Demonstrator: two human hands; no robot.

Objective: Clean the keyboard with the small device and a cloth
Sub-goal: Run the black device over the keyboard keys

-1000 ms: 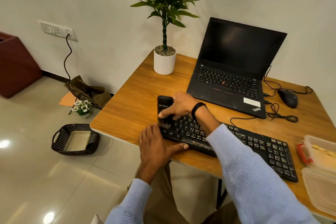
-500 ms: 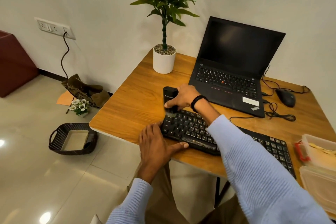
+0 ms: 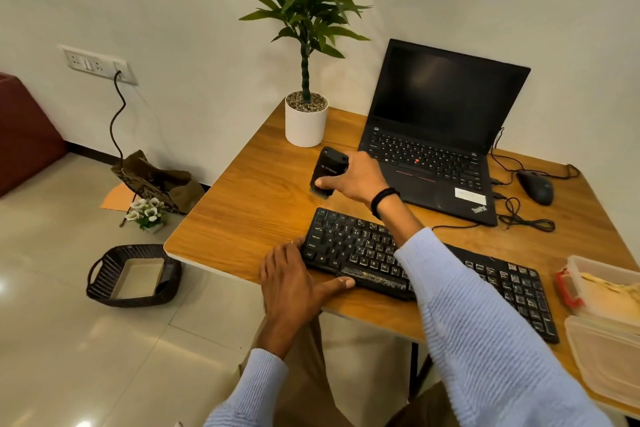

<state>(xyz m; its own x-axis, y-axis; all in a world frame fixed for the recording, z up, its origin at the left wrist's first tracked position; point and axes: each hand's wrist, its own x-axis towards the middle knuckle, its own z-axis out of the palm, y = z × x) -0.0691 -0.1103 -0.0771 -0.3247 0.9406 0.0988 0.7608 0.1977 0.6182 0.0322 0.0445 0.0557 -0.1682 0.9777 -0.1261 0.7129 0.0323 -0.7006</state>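
A black keyboard (image 3: 360, 248) lies along the front of the wooden desk (image 3: 249, 215). My right hand (image 3: 356, 180) grips a small black device (image 3: 329, 168) with a brush at its lower end, held beyond the keyboard's far left corner, over the bare desk. My left hand (image 3: 294, 282) rests at the keyboard's left end, fingers against its side and thumb stretched along the front edge. No cloth shows clearly in this view.
An open black laptop (image 3: 433, 135) stands behind the keyboard, a potted plant (image 3: 306, 118) to its left, a mouse (image 3: 536, 186) with cables to its right. Plastic containers (image 3: 602, 315) sit at the desk's right front. A dark basket (image 3: 133, 276) lies on the floor.
My right hand has carried the device away from the keyboard's left keys, up past its far edge to above the bare desk. My left hand stays at the keyboard's left end.
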